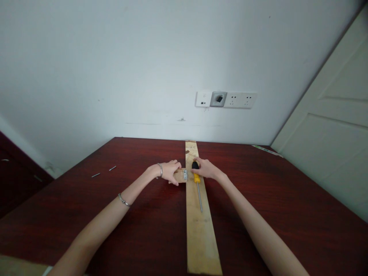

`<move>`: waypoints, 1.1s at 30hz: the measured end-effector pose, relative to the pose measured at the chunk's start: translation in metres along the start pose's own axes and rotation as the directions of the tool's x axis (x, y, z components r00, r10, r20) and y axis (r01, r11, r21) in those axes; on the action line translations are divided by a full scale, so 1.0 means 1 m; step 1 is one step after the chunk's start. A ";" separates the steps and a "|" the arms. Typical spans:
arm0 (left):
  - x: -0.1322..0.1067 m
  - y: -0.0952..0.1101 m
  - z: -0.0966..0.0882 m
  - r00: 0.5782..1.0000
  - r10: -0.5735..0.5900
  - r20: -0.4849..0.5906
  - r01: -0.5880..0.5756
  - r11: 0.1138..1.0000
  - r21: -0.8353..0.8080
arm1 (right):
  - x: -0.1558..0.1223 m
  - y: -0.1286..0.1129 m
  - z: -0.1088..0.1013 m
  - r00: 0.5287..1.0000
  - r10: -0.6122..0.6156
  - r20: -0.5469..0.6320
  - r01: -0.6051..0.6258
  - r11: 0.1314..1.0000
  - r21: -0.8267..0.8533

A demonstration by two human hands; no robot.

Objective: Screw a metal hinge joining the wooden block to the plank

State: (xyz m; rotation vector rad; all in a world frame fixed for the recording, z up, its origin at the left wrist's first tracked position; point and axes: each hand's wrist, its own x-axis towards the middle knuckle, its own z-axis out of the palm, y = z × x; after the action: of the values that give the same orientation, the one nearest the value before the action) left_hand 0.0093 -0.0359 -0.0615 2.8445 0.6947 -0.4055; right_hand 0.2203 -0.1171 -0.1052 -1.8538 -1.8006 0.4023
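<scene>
A long pale wooden plank [199, 234] lies lengthwise on the dark red table [115, 214]. My left hand [170, 171] is wrapped round a small wooden block [180, 176] set against the plank's left edge, where a small metal hinge [185, 175] sits at the joint. My right hand [207, 169] rests on the plank with its fingers on the black and yellow handle of a screwdriver [197, 184]. The screwdriver lies on the plank with its metal shaft pointing toward me.
Two loose screws or nails [104, 171] lie on the table at the far left. A white wall with a row of sockets [225, 99] stands behind the table. A pale door [333, 130] is at the right.
</scene>
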 end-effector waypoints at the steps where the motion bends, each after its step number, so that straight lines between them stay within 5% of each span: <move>1: 0.000 0.000 0.000 1.000 -0.003 -0.001 0.003 1.000 0.001 | 0.000 -0.001 0.000 1.000 0.002 0.001 -0.002 1.000 0.006; 8: -0.004 0.003 -0.003 1.000 0.001 -0.027 -0.001 1.000 0.011 | -0.002 -0.009 -0.003 0.999 0.030 -0.029 -0.024 0.983 0.182; 13: -0.006 0.004 -0.005 0.999 0.001 -0.040 -0.001 1.000 0.009 | -0.003 -0.018 -0.027 0.990 0.083 -0.116 -0.048 0.958 0.283; 16: -0.007 0.005 -0.006 0.999 0.000 -0.046 0.001 1.000 0.005 | -0.006 -0.026 -0.047 0.968 0.055 -0.244 0.047 0.919 0.391; 19: -0.007 0.007 -0.006 0.999 0.012 -0.046 -0.012 1.000 0.006 | -0.012 -0.038 -0.064 0.899 0.004 -0.437 0.227 0.851 0.475; 25: -0.006 0.009 -0.003 0.996 0.060 -0.061 -0.058 0.998 0.035 | -0.025 -0.064 -0.078 0.690 -0.045 -0.723 0.444 0.815 0.372; 33: -0.007 0.014 -0.003 0.994 0.083 -0.071 -0.079 0.996 0.052 | -0.026 -0.076 -0.058 0.654 -0.158 -0.740 0.492 0.831 0.258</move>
State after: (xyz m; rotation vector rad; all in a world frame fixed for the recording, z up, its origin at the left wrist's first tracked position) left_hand 0.0101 -0.0502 -0.0546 2.9353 0.5876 -0.3122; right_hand 0.1870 -0.1531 -0.0189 -1.0816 -1.3183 -0.0521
